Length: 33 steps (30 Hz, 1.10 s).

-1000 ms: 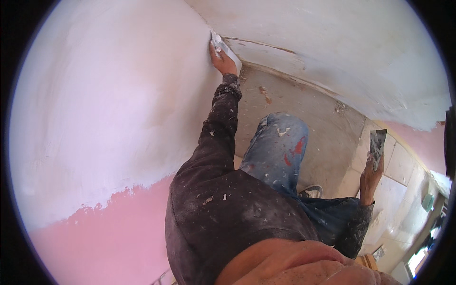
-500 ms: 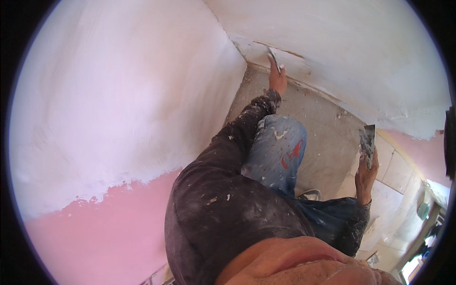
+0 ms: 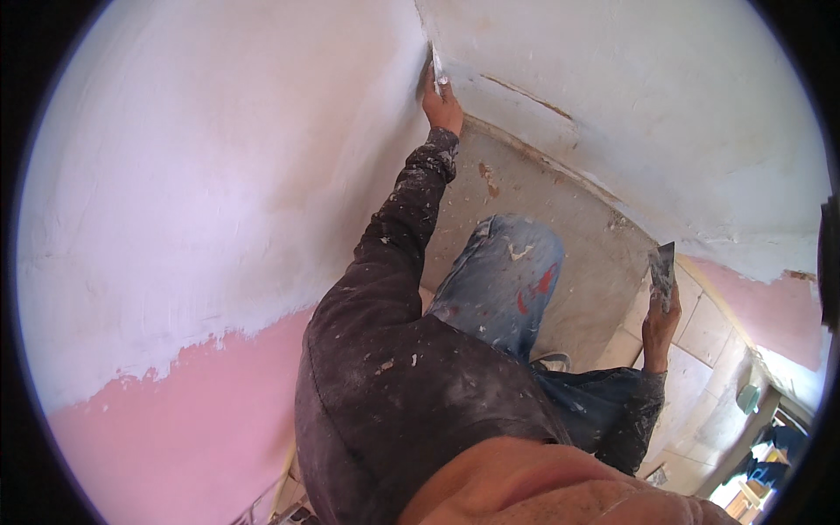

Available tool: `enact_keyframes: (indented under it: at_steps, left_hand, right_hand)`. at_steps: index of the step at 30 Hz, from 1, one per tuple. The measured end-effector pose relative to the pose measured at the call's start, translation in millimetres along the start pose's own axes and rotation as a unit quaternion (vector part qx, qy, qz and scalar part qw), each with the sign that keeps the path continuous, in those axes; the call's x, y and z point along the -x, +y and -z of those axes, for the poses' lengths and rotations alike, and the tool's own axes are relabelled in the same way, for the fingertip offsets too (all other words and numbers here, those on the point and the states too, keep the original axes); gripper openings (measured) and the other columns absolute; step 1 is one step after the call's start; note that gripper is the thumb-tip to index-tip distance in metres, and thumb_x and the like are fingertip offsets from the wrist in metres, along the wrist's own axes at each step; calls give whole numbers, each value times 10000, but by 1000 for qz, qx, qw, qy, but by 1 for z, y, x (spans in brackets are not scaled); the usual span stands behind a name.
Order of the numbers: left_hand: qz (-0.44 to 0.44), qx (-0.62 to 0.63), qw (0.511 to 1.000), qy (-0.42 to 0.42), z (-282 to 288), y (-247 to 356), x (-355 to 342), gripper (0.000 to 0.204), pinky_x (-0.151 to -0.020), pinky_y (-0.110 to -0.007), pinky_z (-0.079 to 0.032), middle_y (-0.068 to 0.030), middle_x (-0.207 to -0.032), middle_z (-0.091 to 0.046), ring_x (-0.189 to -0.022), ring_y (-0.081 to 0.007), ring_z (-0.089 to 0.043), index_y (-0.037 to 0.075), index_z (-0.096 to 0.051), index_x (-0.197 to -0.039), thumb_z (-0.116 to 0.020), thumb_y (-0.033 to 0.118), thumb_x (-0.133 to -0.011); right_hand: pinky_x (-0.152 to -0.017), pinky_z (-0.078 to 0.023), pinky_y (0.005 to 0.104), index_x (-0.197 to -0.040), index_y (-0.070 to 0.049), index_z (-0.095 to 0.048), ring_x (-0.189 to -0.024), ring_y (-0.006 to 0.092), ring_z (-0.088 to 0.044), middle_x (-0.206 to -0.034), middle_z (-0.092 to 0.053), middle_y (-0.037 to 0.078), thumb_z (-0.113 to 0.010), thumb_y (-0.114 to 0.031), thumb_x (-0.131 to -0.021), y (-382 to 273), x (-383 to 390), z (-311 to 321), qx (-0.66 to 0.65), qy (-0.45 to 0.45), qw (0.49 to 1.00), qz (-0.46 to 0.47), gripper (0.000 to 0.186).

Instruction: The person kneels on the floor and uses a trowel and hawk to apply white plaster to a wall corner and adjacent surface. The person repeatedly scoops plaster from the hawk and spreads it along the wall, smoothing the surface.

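Note:
My left hand [image 3: 444, 108] reaches far forward into the corner between two walls. It is closed around a putty knife [image 3: 437, 63], whose thin blade, seen nearly edge-on, lies at the corner. Smeared with white filler, a broad putty knife [image 3: 663, 273] points upward in my right hand [image 3: 661, 331], which is wrapped around its handle and held off to the right. White coating covers most of the left wall [image 3: 219, 192] and the right wall [image 3: 647, 79]. A brownish slit [image 3: 527, 94] runs along the lower part of the right wall.
My bent knee in paint-stained jeans [image 3: 512, 271] is beside the rough grey floor strip [image 3: 595, 245]. Pale tiles [image 3: 691, 385] lie at the right. Uncoated pink paint [image 3: 192, 429] shows on the left wall. A green object [image 3: 748, 399] is at far right.
My left hand has moved left with its putty knife, from the right wall's slit to the corner. My right hand has shifted slightly left and down, still holding its putty knife.

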State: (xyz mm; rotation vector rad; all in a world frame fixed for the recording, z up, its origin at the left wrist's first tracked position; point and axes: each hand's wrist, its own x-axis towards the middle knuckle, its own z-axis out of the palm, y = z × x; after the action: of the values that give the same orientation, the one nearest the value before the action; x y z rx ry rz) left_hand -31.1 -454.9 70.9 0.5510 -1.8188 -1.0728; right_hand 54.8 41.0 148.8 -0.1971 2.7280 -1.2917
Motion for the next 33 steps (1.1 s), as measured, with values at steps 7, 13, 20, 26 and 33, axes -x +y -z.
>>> enact_keyframes:
  at_steps: [7,13,20,26,33]
  left_hand:
    - [141,-16,989,-39,-58,22,9,700,-1079,-333,-229,-331,-1374,-284,-1300,-373,-299,-96,-66,-1389,-437,-13,-802]
    - [115,-13,978,-173,-104,35,105,772,-1108,-361,-159,-315,-1444,-2,-1352,-392,-112,-107,47,-1373,-470,-35,-804]
    - [86,-37,978,-186,-20,-2,124,559,-921,-389,-411,-306,-1229,-472,-1128,-395,-500,5,-268,-1385,-460,38,-861]
    - [66,-69,994,-57,5,11,26,546,-930,-385,-406,-301,-1183,-508,-1099,-391,-517,-48,-311,-1340,-478,-5,-822]
    - [45,-144,988,-33,-5,4,1,572,-972,-398,-377,-298,-1242,-467,-1138,-405,-478,-25,-303,-1352,-486,13,-810]
  right_hand:
    - [-959,-378,338,-1262,44,-456,-1130,277,-513,-1202,-545,207,-427,13,-861,-8,-4,-1,-11,-15,1000,0,403]
    - [-951,-387,339,-1262,40,-459,-1121,274,-521,-1195,-552,206,-438,6,-864,-7,-9,0,-6,-1,1000,-5,400]
    - [-953,-386,334,-1257,46,-461,-1122,274,-522,-1196,-555,201,-440,8,-864,-5,-7,4,3,17,1000,2,395]
    - [-972,-366,336,-1259,46,-458,-1151,283,-504,-1208,-545,206,-437,10,-859,-9,-8,2,-9,2,1000,30,403]
    - [-982,-357,346,-1266,38,-455,-1163,298,-497,-1220,-536,215,-426,18,-856,-14,-6,5,-12,7,998,60,412]
